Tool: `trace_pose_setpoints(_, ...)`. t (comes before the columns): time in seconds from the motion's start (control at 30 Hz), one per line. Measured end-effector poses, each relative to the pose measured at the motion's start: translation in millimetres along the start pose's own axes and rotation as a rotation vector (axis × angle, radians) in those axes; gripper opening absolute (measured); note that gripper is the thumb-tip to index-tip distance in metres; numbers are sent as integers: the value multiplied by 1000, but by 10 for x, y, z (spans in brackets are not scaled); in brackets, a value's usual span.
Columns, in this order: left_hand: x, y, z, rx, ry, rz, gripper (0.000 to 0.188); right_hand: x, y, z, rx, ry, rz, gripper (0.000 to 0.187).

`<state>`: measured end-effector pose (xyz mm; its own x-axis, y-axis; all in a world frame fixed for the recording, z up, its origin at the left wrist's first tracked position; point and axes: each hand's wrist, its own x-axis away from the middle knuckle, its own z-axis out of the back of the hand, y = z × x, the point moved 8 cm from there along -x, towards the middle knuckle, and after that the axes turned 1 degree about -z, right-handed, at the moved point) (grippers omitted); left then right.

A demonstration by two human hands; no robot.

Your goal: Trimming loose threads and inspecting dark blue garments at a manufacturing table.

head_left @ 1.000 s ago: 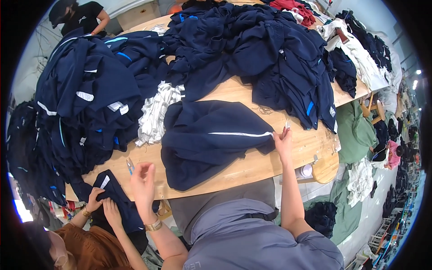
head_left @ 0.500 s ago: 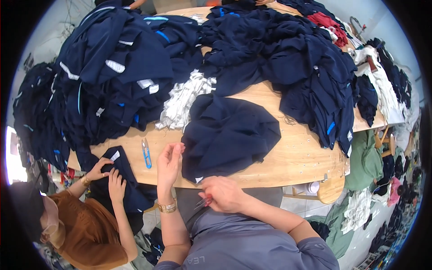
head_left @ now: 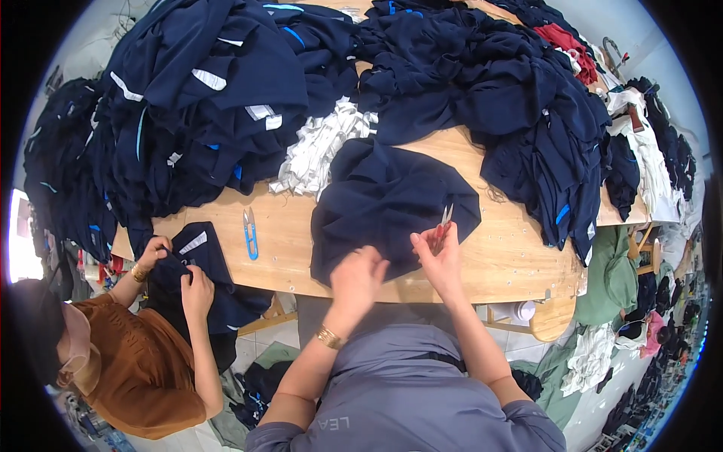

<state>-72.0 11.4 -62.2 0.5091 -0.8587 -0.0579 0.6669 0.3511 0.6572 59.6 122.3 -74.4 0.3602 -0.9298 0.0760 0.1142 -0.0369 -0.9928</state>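
Note:
In front of me on the table lies a dark navy garment [head_left: 392, 200], loosely bunched. My right hand [head_left: 440, 260] is closed around small red-handled thread snips [head_left: 446, 217], their metal blades pointing up over the garment's right part. Over the garment's near edge is my left hand [head_left: 358, 277], back upward. Its fingers are loosely bent, the thumb apart from them, and nothing shows in it. Some of its fingertips are hard to make out. Blue-handled snips [head_left: 251, 239] lie on the wood to the left.
Large heaps of navy garments [head_left: 203, 90] cover the table's far left, with another heap [head_left: 497, 83] at the far right. White strips [head_left: 327, 147] lie between them. A co-worker in brown [head_left: 143, 354] handles navy cloth [head_left: 203, 256] at my left. A wooden stool [head_left: 556, 316] stands below the table's right edge.
My right hand has moved up and right over the garment, with the snips now pointing upward. My left hand has come down and right to the garment's near edge. The co-worker's hands have lifted cloth.

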Motion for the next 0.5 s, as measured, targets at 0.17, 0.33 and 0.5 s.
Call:
trace_pose_setpoints(0.17, 457, 607, -427, 373, -469, -263, 15, 112, 90, 35, 342, 4, 125, 55)
trace_pose_setpoints(0.33, 430, 243, -621, 548, -551, 93, 25, 156, 174, 72, 368, -27, 146, 43)
trace_pose_setpoints(0.5, 324, -267, -805, 1005, -522, 612, 40, 183, -60, 206, 284, 72, 161, 36)
